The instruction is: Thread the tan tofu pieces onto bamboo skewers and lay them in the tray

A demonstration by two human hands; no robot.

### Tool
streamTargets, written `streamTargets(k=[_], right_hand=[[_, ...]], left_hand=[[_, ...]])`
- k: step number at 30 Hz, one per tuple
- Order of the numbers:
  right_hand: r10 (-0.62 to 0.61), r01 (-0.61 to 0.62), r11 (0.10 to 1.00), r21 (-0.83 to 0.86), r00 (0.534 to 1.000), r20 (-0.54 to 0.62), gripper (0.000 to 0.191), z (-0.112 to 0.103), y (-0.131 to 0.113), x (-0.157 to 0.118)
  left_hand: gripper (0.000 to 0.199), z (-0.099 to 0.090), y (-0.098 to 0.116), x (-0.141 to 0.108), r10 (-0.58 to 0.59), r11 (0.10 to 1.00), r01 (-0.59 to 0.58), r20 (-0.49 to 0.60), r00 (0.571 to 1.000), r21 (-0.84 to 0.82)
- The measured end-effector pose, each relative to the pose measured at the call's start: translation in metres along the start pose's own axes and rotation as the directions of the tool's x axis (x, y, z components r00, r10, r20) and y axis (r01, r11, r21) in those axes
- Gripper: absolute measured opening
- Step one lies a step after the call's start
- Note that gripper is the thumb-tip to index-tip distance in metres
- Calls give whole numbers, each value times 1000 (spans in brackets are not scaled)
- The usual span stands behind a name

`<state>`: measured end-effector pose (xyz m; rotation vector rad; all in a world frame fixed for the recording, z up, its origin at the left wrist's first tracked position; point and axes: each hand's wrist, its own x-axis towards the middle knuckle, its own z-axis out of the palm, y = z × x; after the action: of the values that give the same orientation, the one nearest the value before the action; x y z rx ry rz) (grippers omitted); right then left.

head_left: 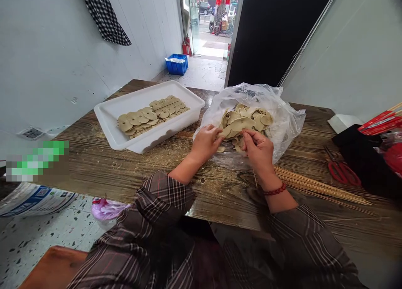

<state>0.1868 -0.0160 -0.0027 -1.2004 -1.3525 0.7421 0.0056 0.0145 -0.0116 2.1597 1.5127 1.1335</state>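
Both my hands work over a clear plastic bag spread open, heaped with thin, flat, beige-brown slices. My left hand pinches the left edge of one slice. At that slice's right side, my right hand has its thumb and forefinger closed together. A thin bamboo skewer sticks out below the right palm; the fingers hide its upper part. Left of the bag, a white plastic tray holds rows of overlapping skewered slices.
Loose bamboo skewers lie right of my right forearm. Beyond them are red-handled scissors and a black box with red-wrapped sticks. The wooden table has crumbs on it. A blue crate stands on the floor near the doorway.
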Motion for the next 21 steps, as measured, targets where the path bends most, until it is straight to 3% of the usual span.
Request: streamTargets(k=[2, 5, 10, 13, 16, 18, 21], right_hand=[[9, -9, 1000, 24, 1000, -15, 33, 0, -1, 1], [0, 0, 1000, 16, 1000, 6, 33, 1, -2, 0], [7, -7, 1000, 24, 1000, 20, 33, 2, -4, -2], [4, -4, 1000, 25, 1000, 22, 34, 1, -4, -2], [-16, 16, 1000, 16, 1000, 24, 34, 0, -3, -2], [-24, 24, 1000, 12, 999, 38, 34, 0, -1, -2], [-22, 22, 1000, 0, 994, 105, 34, 2, 0, -4]], left_hand=[[22, 3, 0, 0, 74, 977, -86, 67, 995, 197], [22, 7, 3, 1, 98, 920, -141, 134, 986, 365], [15, 13, -1, 7, 100, 901, -147, 133, 986, 407], [14, 13, -7, 11, 50, 971, -58, 37, 998, 231], [10, 7, -13, 13, -111, 987, 104, -52, 992, -121], [9, 1, -15, 14, -231, 902, 193, -53, 972, -386], [11, -10, -17, 14, -355, 691, 251, -17, 935, -678]])
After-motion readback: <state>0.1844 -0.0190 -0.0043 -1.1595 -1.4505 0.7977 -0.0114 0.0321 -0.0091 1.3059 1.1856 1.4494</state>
